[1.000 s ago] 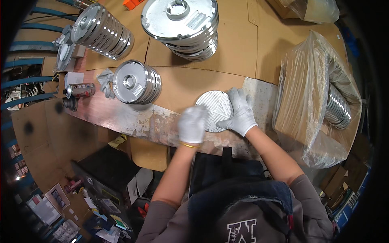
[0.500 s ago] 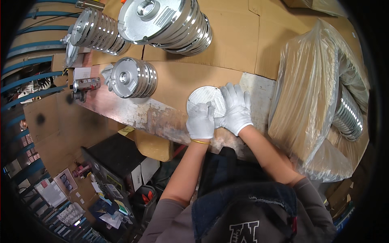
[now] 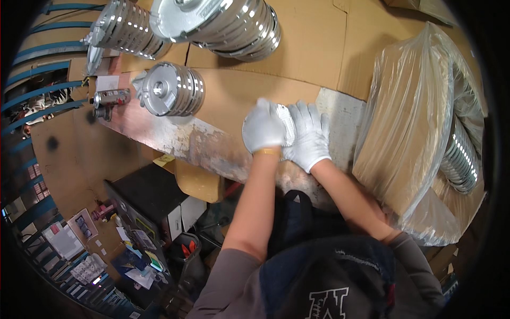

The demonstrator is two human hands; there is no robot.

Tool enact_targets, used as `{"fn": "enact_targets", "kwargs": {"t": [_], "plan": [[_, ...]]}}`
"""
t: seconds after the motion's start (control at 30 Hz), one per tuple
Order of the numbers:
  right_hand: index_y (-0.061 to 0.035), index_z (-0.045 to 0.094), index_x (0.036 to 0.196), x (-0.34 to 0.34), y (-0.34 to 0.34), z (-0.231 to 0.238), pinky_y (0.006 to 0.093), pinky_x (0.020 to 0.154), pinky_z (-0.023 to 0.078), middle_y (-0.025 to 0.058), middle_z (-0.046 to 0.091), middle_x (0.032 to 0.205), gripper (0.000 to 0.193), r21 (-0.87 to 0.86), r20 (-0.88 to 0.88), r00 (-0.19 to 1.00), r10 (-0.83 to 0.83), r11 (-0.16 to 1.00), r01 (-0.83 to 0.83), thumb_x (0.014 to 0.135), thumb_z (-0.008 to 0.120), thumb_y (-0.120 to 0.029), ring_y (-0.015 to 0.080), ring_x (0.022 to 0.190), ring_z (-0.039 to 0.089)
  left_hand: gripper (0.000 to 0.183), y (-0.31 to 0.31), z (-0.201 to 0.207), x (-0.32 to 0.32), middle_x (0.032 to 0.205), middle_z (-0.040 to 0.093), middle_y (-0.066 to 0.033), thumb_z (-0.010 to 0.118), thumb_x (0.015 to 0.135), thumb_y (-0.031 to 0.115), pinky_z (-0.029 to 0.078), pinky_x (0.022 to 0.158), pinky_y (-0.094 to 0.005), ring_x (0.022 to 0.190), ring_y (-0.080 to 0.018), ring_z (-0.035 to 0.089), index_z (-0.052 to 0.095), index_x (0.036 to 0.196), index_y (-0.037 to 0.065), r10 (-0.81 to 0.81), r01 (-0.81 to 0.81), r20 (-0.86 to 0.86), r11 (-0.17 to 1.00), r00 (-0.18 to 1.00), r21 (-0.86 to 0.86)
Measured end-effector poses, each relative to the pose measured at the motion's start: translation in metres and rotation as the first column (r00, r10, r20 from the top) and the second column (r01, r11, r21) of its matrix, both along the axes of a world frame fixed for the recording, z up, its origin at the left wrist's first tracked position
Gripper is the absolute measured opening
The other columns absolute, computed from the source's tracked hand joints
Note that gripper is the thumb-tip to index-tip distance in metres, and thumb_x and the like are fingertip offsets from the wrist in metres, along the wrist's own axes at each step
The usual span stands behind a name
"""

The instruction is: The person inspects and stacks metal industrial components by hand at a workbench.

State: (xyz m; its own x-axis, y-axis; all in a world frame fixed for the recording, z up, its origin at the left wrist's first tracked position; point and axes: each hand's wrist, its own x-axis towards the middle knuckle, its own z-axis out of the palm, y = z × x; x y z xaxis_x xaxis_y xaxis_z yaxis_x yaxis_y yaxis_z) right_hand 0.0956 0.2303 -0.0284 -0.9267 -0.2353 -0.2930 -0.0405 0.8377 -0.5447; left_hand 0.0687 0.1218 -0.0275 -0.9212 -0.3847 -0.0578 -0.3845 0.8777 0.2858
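Note:
A round, ribbed silver metal disc (image 3: 287, 125) lies flat on the cardboard-covered bench in front of me. My left hand (image 3: 264, 129), in a white glove, is over the disc and hides much of it. Motion smears its fingers, so I cannot make out whether they hold anything. My right hand (image 3: 308, 137), gloved too, rests against the disc's right edge with its fingers stretched out.
Stacks of silver metal discs stand ahead: a large stack (image 3: 239, 32), a tall one (image 3: 125, 32) and a short one (image 3: 172, 89). A spray can (image 3: 111, 97) lies at the left. On the right, a plastic-lined carton (image 3: 409, 133) holds more stacked metal parts (image 3: 459, 159).
My left hand has moved forward across the disc, from its near part to its far edge. My right hand stays beside the disc.

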Motion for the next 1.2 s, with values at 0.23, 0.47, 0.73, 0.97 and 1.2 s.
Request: {"fn": "enact_targets", "kwargs": {"t": [0.23,0.47,0.73,0.97,1.2], "plan": [[-0.0130,0.034,0.138,0.006,0.003,-0.020,0.0533,0.108,0.016,0.0106,0.031,0.143,0.093,0.082,-0.084,0.996,-0.044,0.995,0.051,0.060,0.073,-0.045,0.0303,0.134,0.023,0.020,0.012,-0.003,0.039,0.077,0.061,-0.0188,0.052,0.087,0.023,0.047,0.068,-0.0465,0.073,-0.0362,0.060,0.059,0.080,0.006,-0.103,0.101,0.010,0.986,0.995,0.131],[-0.0133,0.034,0.137,-0.004,0.001,0.004,0.0522,0.108,0.015,0.0104,0.032,0.142,0.095,0.048,-0.024,1.000,0.012,0.999,-0.011,0.057,0.074,-0.044,0.0298,0.133,0.023,0.018,-0.007,0.003,0.002,0.076,0.061,-0.0188,0.054,0.085,0.022,0.047,0.068,-0.0477,0.073,-0.0353,0.060,0.059,0.080,0.006,-0.067,0.071,-0.049,0.993,0.997,0.091],[-0.0143,0.033,0.138,-0.006,0.000,0.013,0.0514,0.109,0.014,0.0103,0.031,0.142,0.102,0.047,0.042,0.999,0.024,0.999,-0.025,0.052,0.078,-0.046,0.0297,0.134,0.023,0.021,-0.011,0.011,-0.009,0.081,0.061,-0.0188,0.052,0.088,0.024,0.048,0.067,-0.0472,0.077,-0.0373,0.060,0.057,0.078,0.005,-0.030,0.028,0.023,0.997,0.999,0.069],[-0.0130,0.032,0.138,0.001,0.005,-0.019,0.0515,0.109,0.014,0.0110,0.032,0.141,0.108,0.092,-0.014,1.000,-0.023,0.995,0.024,0.048,0.079,-0.049,0.0296,0.134,0.022,0.020,0.000,-0.003,0.032,0.077,0.061,-0.0146,0.052,0.088,0.027,0.049,0.067,-0.0456,0.074,-0.0329,0.061,0.057,0.079,0.010,-0.137,0.132,0.094,0.990,0.986,0.057],[-0.0123,0.034,0.138,-0.006,0.004,0.005,0.0515,0.109,0.014,0.0114,0.031,0.141,0.102,0.052,0.027,1.000,0.006,0.999,-0.008,0.052,0.077,-0.049,0.0297,0.134,0.022,0.018,-0.012,0.000,0.006,0.079,0.062,-0.0134,0.051,0.089,0.025,0.049,0.066,-0.0450,0.074,-0.0324,0.060,0.057,0.080,0.010,-0.120,0.120,0.006,0.993,0.993,-0.012]]}}
